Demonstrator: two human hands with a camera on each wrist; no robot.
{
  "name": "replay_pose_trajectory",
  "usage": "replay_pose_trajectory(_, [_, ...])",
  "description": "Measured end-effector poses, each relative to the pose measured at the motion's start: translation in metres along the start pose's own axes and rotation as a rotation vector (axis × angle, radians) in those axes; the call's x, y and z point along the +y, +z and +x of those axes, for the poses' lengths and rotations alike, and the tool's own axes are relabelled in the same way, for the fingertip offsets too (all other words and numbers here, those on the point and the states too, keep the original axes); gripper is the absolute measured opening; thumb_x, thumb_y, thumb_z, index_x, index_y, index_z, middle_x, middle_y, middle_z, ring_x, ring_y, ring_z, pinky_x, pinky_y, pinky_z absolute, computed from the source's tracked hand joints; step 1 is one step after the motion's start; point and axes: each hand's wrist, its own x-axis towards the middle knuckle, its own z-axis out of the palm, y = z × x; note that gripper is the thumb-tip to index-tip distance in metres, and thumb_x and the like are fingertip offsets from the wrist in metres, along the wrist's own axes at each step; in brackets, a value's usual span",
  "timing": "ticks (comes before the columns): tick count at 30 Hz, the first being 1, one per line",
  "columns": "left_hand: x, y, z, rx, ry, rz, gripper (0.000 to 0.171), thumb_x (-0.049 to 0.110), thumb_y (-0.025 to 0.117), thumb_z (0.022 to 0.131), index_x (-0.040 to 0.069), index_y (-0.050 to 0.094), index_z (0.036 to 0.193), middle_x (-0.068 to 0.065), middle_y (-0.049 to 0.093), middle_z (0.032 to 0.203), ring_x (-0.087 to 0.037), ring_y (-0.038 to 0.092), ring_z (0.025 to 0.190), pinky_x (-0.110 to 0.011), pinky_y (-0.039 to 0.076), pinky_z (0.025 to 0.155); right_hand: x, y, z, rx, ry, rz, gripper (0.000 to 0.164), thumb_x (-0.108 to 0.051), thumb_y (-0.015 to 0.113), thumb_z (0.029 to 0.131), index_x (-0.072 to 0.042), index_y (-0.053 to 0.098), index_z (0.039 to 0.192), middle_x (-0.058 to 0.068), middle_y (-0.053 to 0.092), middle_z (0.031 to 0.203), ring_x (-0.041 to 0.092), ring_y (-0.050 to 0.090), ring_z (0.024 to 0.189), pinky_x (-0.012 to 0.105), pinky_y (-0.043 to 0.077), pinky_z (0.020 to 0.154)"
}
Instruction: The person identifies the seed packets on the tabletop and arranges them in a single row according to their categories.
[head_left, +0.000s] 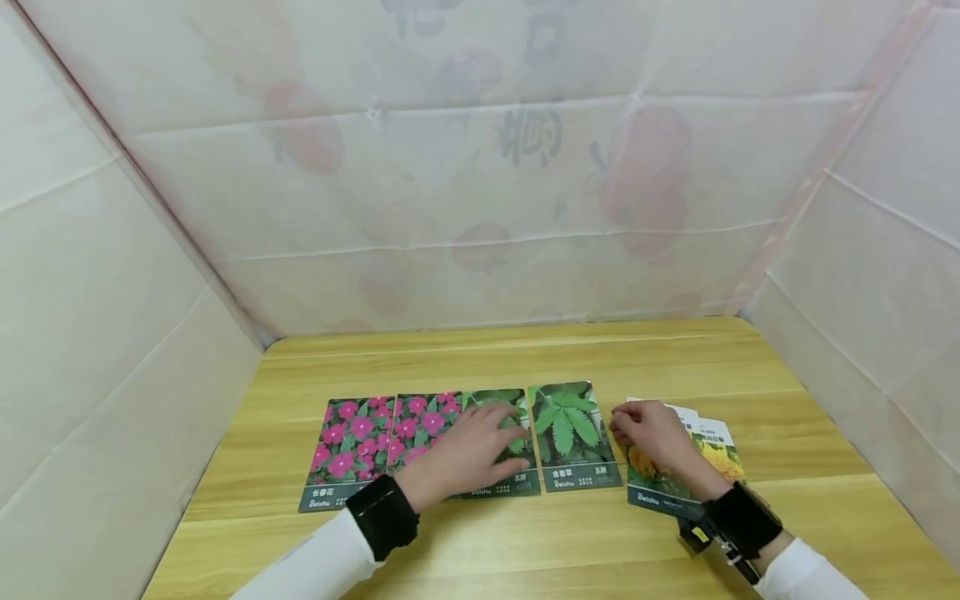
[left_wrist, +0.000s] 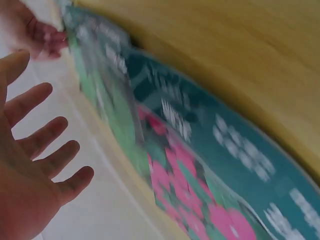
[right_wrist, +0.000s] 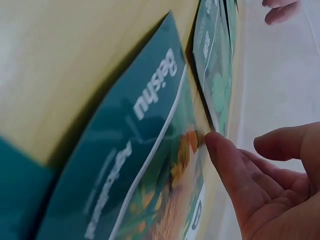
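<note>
My left hand (head_left: 478,442) hovers with fingers spread over a green-leaf seed packet (head_left: 528,458); in the left wrist view it holds nothing. Left of it lie two pink-flower seed packets, the outer one (head_left: 347,442) fully visible and the inner one (head_left: 420,425) partly behind the hand. Another green-leaf seed packet (head_left: 573,433) lies between my hands. My right hand (head_left: 660,437) is over the left edge of an orange-flower seed packet (right_wrist: 150,145). Its index fingertip (right_wrist: 214,142) is at the packet's edge, the thumb apart. A yellow-flower seed packet (head_left: 716,450) lies partly beneath that one.
The packets lie in a row on a wood-grain table (head_left: 480,550). Pale fabric walls enclose it at the back (head_left: 420,183), the left (head_left: 112,333) and the right (head_left: 870,275). Each wrist wears a black strap (head_left: 382,517).
</note>
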Motion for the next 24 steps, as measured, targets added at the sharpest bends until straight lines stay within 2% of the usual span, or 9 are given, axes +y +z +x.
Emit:
replay_pose_trajectory(2, [0.005,0.005,0.005,-0.046,0.029,0.022,0.049,0.054,0.059,0.103,0.023,0.066,0.140,-0.012,0.049,0.155,-0.033,0.044,0.145,-0.058,0.039,0.114,0.001,0.000,-0.001,0.052,-0.035,-0.071,0.034,-0.026,0.049,0.112,-0.002,0.069,0.126,0.002,0.072,0.101,0.010,0.067,0.085,0.026,0.053,0.069])
replay_pose_trajectory(4, [0.009,0.011,0.010,-0.082,0.055,0.032,0.052,0.056,0.056,0.103,0.026,0.063,0.144,-0.012,0.045,0.159,-0.034,0.041,0.147,-0.058,0.039,0.114,0.001,-0.001,-0.005,0.098,-0.073,-0.119,0.033,-0.024,0.050,0.111,0.001,0.068,0.126,0.005,0.071,0.099,0.013,0.064,0.078,0.032,0.050,0.067])
replay_pose_trajectory(6, [0.012,0.016,0.013,-0.118,0.068,0.030,0.053,0.058,0.052,0.104,0.028,0.060,0.147,-0.011,0.040,0.163,-0.034,0.037,0.149,-0.059,0.039,0.114,0.000,-0.003,-0.008,0.144,-0.117,-0.201,0.032,-0.022,0.055,0.109,0.002,0.068,0.127,0.010,0.070,0.104,0.018,0.064,0.079,0.035,0.050,0.068])
replay_pose_trajectory(10, [0.014,0.025,0.017,-0.156,0.068,0.030,0.053,0.059,0.041,0.107,0.032,0.057,0.150,-0.009,0.036,0.165,-0.036,0.034,0.151,-0.063,0.036,0.114,0.000,-0.011,-0.015,0.184,-0.162,-0.445,0.038,-0.026,0.068,0.102,0.000,0.068,0.129,0.022,0.064,0.121,0.035,0.063,0.098,0.049,0.051,0.080])
replay_pose_trajectory(13, [0.015,0.028,0.018,-0.167,0.053,0.026,0.055,0.061,0.037,0.107,0.034,0.055,0.152,-0.009,0.034,0.166,-0.038,0.032,0.151,-0.067,0.034,0.113,0.003,-0.017,-0.018,0.163,-0.160,-0.576,0.053,-0.037,0.076,0.095,-0.003,0.066,0.134,0.027,0.058,0.132,0.048,0.055,0.114,0.060,0.048,0.089])
replay_pose_trajectory(16, [0.015,0.029,0.019,-0.185,0.038,0.024,0.057,0.064,0.038,0.106,0.035,0.052,0.153,-0.009,0.032,0.167,-0.039,0.029,0.152,-0.070,0.032,0.113,0.009,-0.022,-0.017,0.101,-0.134,-0.591,0.071,-0.047,0.079,0.089,-0.005,0.059,0.144,0.030,0.051,0.142,0.056,0.048,0.123,0.068,0.045,0.091])
replay_pose_trajectory(19, [0.014,0.029,0.018,-0.205,0.025,0.027,0.059,0.066,0.041,0.104,0.037,0.050,0.155,-0.009,0.029,0.168,-0.039,0.026,0.153,-0.070,0.030,0.114,0.015,-0.026,-0.017,0.028,-0.112,-0.546,0.085,-0.053,0.080,0.087,-0.007,0.051,0.151,0.033,0.043,0.151,0.061,0.040,0.131,0.074,0.040,0.094])
replay_pose_trajectory(24, [0.012,0.030,0.016,-0.216,0.022,0.047,0.060,0.065,0.047,0.102,0.038,0.049,0.155,-0.010,0.029,0.168,-0.039,0.028,0.153,-0.070,0.032,0.113,0.023,-0.030,-0.014,-0.057,-0.131,-0.495,0.091,-0.056,0.079,0.085,-0.002,0.049,0.152,0.036,0.041,0.151,0.062,0.037,0.133,0.074,0.037,0.101])
